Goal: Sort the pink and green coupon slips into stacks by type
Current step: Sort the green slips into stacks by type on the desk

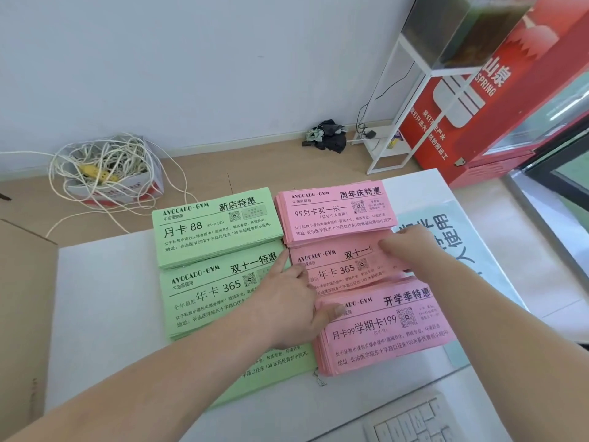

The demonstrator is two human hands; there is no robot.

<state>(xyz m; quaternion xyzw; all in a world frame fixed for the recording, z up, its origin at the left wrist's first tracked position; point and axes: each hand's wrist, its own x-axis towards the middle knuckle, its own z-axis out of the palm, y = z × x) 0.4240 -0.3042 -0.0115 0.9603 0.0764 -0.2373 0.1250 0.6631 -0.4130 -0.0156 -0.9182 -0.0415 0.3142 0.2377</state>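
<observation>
Six coupon stacks lie in two columns on the white table (pixel 105 301). The green column has a far stack (pixel 210 228), a middle stack (pixel 207 298) and a near stack (pixel 271 371) mostly hidden under my left arm. The pink column has a far stack (pixel 331 212), a middle stack (pixel 338 272) and a near stack (pixel 389 330). My left hand (pixel 287 307) lies with straight fingers against the left edge of the middle pink stack, thumb on the near pink stack's corner. My right hand (pixel 411 244) presses flat on the middle pink stack's right end.
A keyboard (pixel 417 422) sits at the table's near right corner. A pale blue printed sheet (pixel 446 231) lies right of the pink stacks. On the floor behind are a box of tangled white cable (pixel 105 167), dark rags (pixel 328 135), a white rack (pixel 392 145) and a red cooler (pixel 497 100).
</observation>
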